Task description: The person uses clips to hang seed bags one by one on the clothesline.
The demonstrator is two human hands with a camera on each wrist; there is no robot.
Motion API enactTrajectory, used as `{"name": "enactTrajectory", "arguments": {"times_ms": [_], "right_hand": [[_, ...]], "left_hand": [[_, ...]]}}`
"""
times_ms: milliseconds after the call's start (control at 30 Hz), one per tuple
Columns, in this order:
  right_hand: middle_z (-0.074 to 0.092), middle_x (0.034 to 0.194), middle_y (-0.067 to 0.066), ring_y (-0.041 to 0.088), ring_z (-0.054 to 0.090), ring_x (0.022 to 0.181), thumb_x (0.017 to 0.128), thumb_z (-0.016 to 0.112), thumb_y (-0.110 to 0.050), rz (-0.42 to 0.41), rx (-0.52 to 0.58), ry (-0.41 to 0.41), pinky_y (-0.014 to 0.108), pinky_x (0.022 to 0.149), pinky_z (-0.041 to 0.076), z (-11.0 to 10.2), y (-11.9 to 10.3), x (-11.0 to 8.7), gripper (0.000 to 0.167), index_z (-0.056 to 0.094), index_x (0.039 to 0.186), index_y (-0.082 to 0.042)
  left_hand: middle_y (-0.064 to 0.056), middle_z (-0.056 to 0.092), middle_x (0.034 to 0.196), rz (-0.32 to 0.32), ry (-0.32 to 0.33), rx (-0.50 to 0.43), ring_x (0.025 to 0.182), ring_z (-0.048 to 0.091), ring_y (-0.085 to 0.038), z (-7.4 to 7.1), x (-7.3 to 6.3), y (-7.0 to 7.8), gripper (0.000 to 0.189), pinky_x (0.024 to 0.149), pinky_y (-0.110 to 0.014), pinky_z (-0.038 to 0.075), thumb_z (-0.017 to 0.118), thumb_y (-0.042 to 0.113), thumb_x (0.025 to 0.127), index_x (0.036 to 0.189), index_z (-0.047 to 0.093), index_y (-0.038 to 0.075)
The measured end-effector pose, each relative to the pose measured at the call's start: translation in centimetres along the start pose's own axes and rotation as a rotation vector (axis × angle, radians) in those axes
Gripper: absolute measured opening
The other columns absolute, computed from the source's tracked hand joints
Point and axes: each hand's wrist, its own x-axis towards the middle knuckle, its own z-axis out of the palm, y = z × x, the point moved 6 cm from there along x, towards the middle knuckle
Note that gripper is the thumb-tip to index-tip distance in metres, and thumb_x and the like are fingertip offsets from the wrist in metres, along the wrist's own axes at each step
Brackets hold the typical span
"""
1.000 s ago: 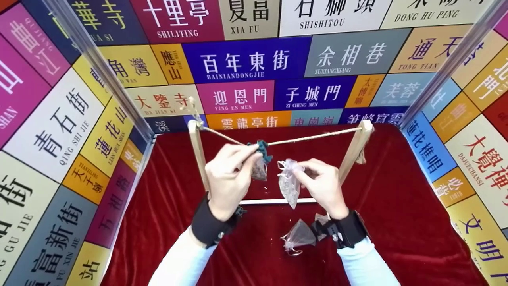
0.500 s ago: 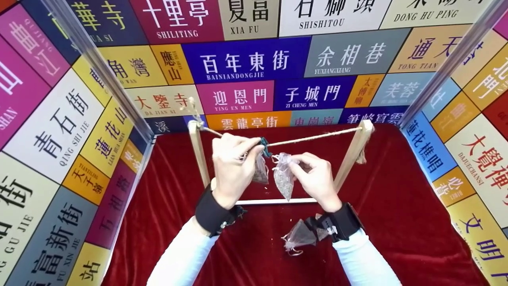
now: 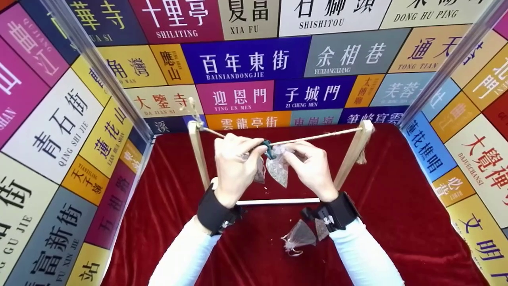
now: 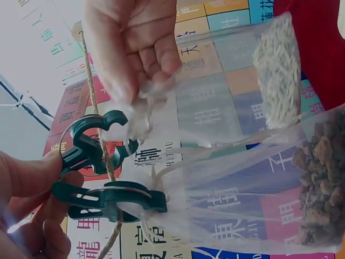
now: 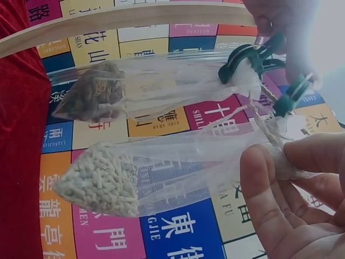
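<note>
So the pouch of pale pellets [image 3: 279, 171] hangs tip-down from the right hand [image 3: 311, 169], whose grip pinches its gathered top between thumb and fingers; I'd guess it's held up there so the filling stays low and the neck is easy to get at. The pouch lies below that grip, its neck just beside the spread mouth of 1 green clip [image 4: 83, 143]. The left hand [image 3: 235, 167] has its grip pinched on that clip's handles, presumably to hold the mouth apart. Can't tell if the clip is around the rope [image 3: 327, 135] or only in front of it. Just beside it, a 2nd clip [image 4: 110, 198] has a pouch of brown bits [image 5: 145, 89] hanging from the rope, which runs between 2 wooden posts [image 3: 352, 157]. Further down, at least 1 more pouch [image 3: 301, 234] lies on the red cloth [image 3: 401, 198].
</note>
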Motion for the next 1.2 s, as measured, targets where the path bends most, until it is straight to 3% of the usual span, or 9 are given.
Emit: {"name": "enactTrajectory", "arguments": {"times_ms": [267,467,633,733,967,1067,1200], "right_hand": [[0.075,0.107,0.013,0.01,0.07,0.091,0.095,0.069,0.002,-0.027,0.02,-0.021,0.023,0.078,0.058,0.8,-0.5,0.6,0.01,0.079,0.098,0.0],[0.075,0.107,0.014,0.02,0.07,0.079,0.095,0.069,0.003,-0.026,0.024,-0.031,0.024,0.071,0.058,0.9,-0.2,0.6,0.01,0.079,0.097,0.001],[0.075,0.108,0.012,0.02,0.071,0.073,0.096,0.068,0.003,-0.017,0.028,-0.057,0.026,0.068,0.059,1.1,0.1,0.4,0.013,0.079,0.101,-0.001],[0.075,0.109,0.011,0.016,0.071,0.073,0.096,0.068,0.002,-0.009,0.03,-0.071,0.028,0.068,0.06,1.0,0.3,0.1,0.015,0.08,0.104,-0.001],[0.075,0.104,0.007,0.011,0.07,0.08,0.093,0.074,-0.001,-0.002,-0.063,-0.123,0.022,0.072,0.058,0.2,0.9,-1.0,0.019,0.079,0.111,-0.004],[0.075,0.101,0.006,0.012,0.071,0.083,0.091,0.075,0.0,-0.018,-0.137,-0.101,0.019,0.074,0.057,-0.6,1.6,-2.1,0.023,0.077,0.114,-0.003],[0.074,0.103,0.007,0.017,0.072,0.084,0.09,0.075,0.002,-0.088,-0.243,-0.041,0.019,0.073,0.057,-1.6,2.9,-4.1,0.026,0.076,0.116,-0.002]], "left_hand": [[-0.004,0.076,0.087,-0.022,-0.06,0.024,0.078,0.059,-0.026,0.6,-0.1,0.3,0.024,0.074,-0.046,0.036,0.088,0.021,0.08,0.098,0.083,0.006],[-0.006,0.073,0.093,-0.023,-0.172,0.112,0.086,0.056,-0.028,0.7,0.0,0.9,0.035,0.076,-0.046,0.039,0.09,0.024,0.078,0.106,0.08,0.005],[-0.009,0.072,0.102,0.004,-0.201,0.165,0.092,0.055,-0.029,0.4,-0.6,1.6,0.045,0.078,-0.045,0.039,0.091,0.025,0.079,0.117,0.077,0.004],[-0.009,0.071,0.107,0.025,-0.155,0.142,0.093,0.055,-0.028,-0.2,-1.4,1.8,0.052,0.08,-0.044,0.04,0.091,0.023,0.078,0.123,0.075,0.003],[-0.009,0.071,0.101,0.035,0.088,0.059,0.087,0.059,-0.026,-2.9,-4.6,1.4,0.038,0.08,-0.04,0.043,0.084,0.016,0.083,0.118,0.076,0.003],[-0.01,0.07,0.1,-0.01,0.118,0.056,0.089,0.06,-0.026,-3.5,-6.9,0.2,0.036,0.082,-0.038,0.045,0.079,0.012,0.084,0.119,0.076,0.002],[-0.014,0.069,0.105,-0.082,0.086,0.078,0.097,0.062,-0.032,-3.6,-10.5,-1.9,0.04,0.092,-0.037,0.048,0.079,0.007,0.083,0.122,0.074,0.001]]}}
